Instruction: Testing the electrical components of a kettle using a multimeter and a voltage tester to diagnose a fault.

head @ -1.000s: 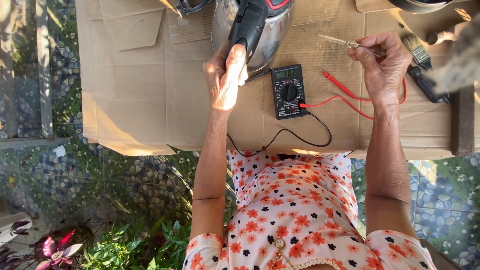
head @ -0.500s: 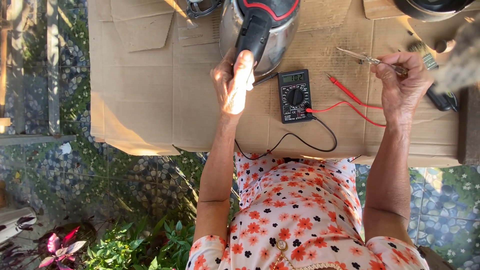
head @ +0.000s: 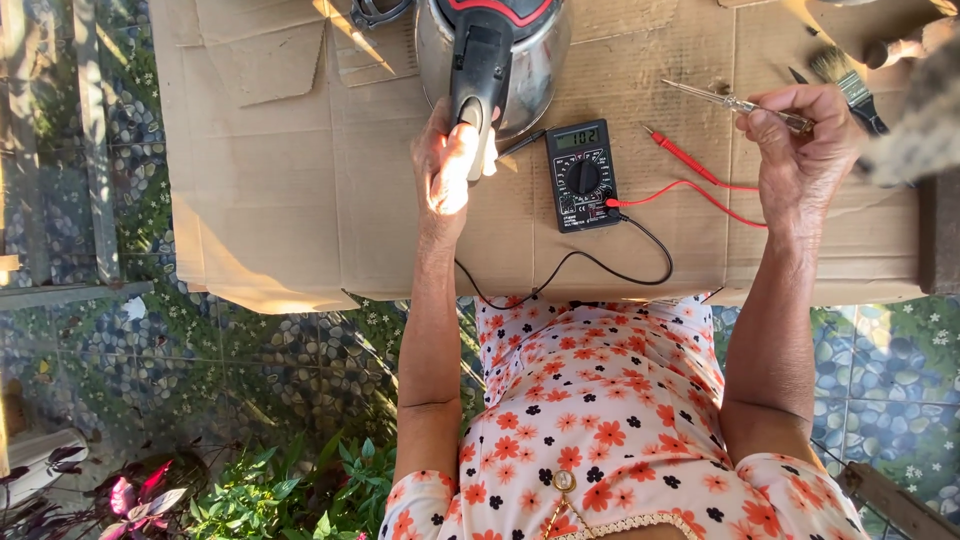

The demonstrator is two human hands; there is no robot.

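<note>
My left hand (head: pixel 445 165) grips the black handle of a steel electric kettle (head: pixel 500 60) that lies on cardboard at the top centre. My right hand (head: pixel 800 150) holds a thin metal screwdriver (head: pixel 735 103) by its handle, with the tip pointing left above the cardboard. Between my hands lies a black digital multimeter (head: pixel 583 175) with its display lit. Its red probe (head: pixel 690 160) rests on the cardboard just below the screwdriver. The black lead (head: pixel 600 265) loops toward the table's near edge.
A flattened cardboard sheet (head: pixel 270 170) covers the table. A paintbrush (head: pixel 850 85) lies beyond my right hand, and a metal part (head: pixel 375 12) sits at the far edge left of the kettle. Pebble paving (head: pixel 250 360) and plants (head: pixel 280 490) lie below.
Both hands keep their holds on the kettle handle and the screwdriver. My right hand has shifted slightly, and the view has drifted a little.
</note>
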